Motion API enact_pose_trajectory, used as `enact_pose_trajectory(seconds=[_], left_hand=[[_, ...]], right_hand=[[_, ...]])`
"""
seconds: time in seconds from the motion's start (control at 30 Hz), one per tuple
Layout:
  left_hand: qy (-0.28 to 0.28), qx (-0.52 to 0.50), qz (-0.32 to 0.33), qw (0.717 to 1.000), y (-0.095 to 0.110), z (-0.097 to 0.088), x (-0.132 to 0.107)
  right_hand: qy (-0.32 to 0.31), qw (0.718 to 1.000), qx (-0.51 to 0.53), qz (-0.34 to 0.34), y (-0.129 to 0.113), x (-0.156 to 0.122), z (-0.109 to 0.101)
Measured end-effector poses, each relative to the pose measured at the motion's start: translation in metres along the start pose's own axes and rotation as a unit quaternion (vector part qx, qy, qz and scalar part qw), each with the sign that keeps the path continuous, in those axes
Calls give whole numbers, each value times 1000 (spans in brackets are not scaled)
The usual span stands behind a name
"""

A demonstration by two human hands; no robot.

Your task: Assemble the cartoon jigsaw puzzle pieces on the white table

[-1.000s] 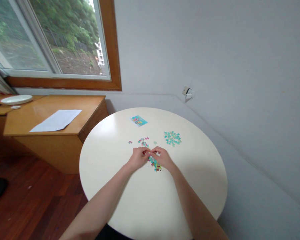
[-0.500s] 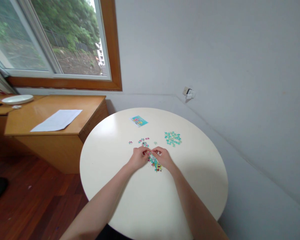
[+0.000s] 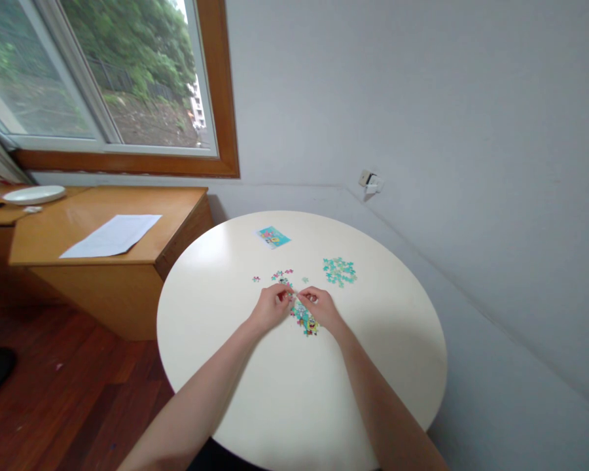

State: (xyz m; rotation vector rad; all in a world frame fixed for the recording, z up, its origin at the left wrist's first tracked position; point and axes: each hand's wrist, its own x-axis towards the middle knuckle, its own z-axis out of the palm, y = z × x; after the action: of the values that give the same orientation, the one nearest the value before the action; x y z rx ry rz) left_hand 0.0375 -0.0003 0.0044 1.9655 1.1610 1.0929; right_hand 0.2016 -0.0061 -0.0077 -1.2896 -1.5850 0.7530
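My left hand (image 3: 271,306) and my right hand (image 3: 321,306) meet fingertip to fingertip over the white round table (image 3: 294,399). Each hand is closed in a pinch on small jigsaw puzzle pieces, partly hidden by the fingers. Between and below them lies a joined strip of puzzle (image 3: 305,318), teal with a yellow figure at its near end. Loose pink and teal pieces (image 3: 281,275) lie just beyond my left fingers. A single pale green piece (image 3: 305,280) sits beyond the right ones.
A pile of teal puzzle pieces (image 3: 339,271) lies to the right. Farther back on the table is a colourful picture card (image 3: 273,237). A wooden desk (image 3: 186,216) at left bears a paper sheet (image 3: 112,235) and a white plate (image 3: 34,194). The wall rises close behind the table.
My hands stay almost in place; the left fingertips have shifted very slightly up and away from the strip. The pieces on the table look unchanged.
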Motion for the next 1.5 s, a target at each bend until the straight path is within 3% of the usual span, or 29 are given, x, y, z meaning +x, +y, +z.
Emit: enact_pose_trajectory(seconds=[0.27, 0.5, 1.03, 1.5], left_hand=[[-20, -32, -28, 999, 7, -3, -2], [-80, -27, -79, 993, 12, -4, -7], [-186, -43, -37, 981, 2, -6, -8], [-205, -66, -36, 976, -6, -4, -8]], right_hand=[[3, 1000, 14, 16, 1, 0, 0], [13, 999, 34, 23, 3, 1, 2], [-2, 999, 23, 24, 8, 1, 3], [-1, 999, 25, 23, 12, 1, 5]])
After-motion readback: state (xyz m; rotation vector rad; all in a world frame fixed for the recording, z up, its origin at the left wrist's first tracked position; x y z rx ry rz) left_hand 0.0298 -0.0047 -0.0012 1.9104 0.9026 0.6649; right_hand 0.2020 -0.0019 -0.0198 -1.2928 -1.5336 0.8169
